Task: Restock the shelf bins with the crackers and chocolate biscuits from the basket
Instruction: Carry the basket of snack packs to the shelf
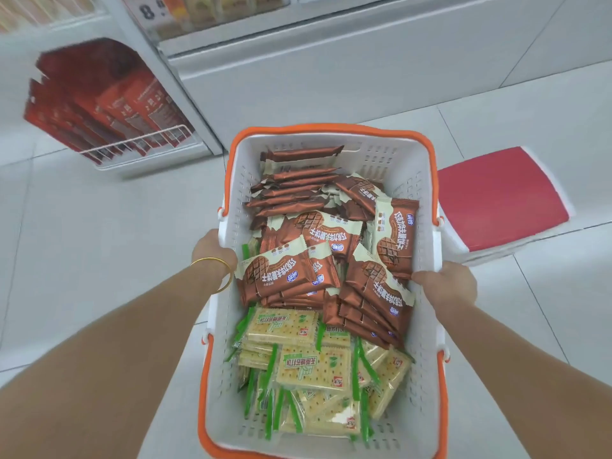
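A white basket (427,359) with orange handles is held up over the floor in the head view. Brown chocolate biscuit packets (318,240) fill its far half. Cracker packets (311,366) with green-edged clear wrappers fill the near half. My left hand (212,250) grips the basket's left rim, a gold bangle on the wrist. My right hand (447,283) grips the right rim, thumb over the edge. Most fingers of both hands are hidden behind the walls.
A white shelf unit (185,91) stands at the upper left, with a wire-fronted bin (142,144) of red packets low down. A white cabinet base (331,71) runs across the back. A red-topped white stool (500,197) stands right of the basket on the tiled floor.
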`<move>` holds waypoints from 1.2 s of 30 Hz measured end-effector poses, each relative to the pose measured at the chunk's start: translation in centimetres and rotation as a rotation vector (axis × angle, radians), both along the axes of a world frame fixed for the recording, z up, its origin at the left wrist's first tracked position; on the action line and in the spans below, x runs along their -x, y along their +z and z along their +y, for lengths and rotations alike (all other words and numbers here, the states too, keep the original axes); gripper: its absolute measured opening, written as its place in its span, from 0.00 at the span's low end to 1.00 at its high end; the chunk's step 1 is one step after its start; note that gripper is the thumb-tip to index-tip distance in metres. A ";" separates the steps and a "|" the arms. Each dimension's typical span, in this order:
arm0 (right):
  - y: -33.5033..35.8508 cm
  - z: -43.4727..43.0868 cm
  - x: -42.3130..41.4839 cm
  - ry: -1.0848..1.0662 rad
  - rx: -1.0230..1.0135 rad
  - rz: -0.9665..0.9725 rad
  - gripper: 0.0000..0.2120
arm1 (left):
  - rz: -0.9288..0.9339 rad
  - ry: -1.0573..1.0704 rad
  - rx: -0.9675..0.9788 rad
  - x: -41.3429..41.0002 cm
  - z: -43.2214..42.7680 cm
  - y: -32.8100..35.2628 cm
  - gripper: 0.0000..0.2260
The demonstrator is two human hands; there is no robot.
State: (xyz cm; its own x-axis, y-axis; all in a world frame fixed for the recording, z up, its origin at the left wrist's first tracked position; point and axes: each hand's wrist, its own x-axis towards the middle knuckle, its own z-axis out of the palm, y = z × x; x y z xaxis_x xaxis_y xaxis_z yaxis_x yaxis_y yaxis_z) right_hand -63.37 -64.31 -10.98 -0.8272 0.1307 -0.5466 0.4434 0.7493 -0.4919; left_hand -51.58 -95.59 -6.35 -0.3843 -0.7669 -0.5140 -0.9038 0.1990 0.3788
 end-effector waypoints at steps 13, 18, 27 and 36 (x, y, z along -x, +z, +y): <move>-4.1 -7.9 9.7 -0.189 -0.113 -0.030 0.10 | -0.069 -0.216 -0.033 15.6 -8.9 -6.5 0.21; -4.2 -8.7 10.1 -0.282 -0.135 -0.034 0.12 | -0.102 -0.300 -0.007 18.2 -9.9 -7.6 0.19; -4.7 -9.3 12.7 -0.683 -0.044 -0.038 0.09 | 0.004 -0.670 0.082 32.5 -8.5 -5.7 0.21; -1.7 -8.8 17.4 -0.650 -0.130 -0.062 0.28 | 0.266 -0.824 0.204 28.8 -0.9 -3.8 0.25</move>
State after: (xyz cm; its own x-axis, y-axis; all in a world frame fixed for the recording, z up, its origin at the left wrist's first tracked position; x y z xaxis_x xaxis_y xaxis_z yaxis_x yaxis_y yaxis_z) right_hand -80.76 -73.13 -12.65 -0.5257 0.6600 -0.5366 0.8493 0.3716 -0.3749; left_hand -80.38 -96.52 -10.20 -0.9416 -0.2608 -0.2130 -0.3309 0.8338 0.4419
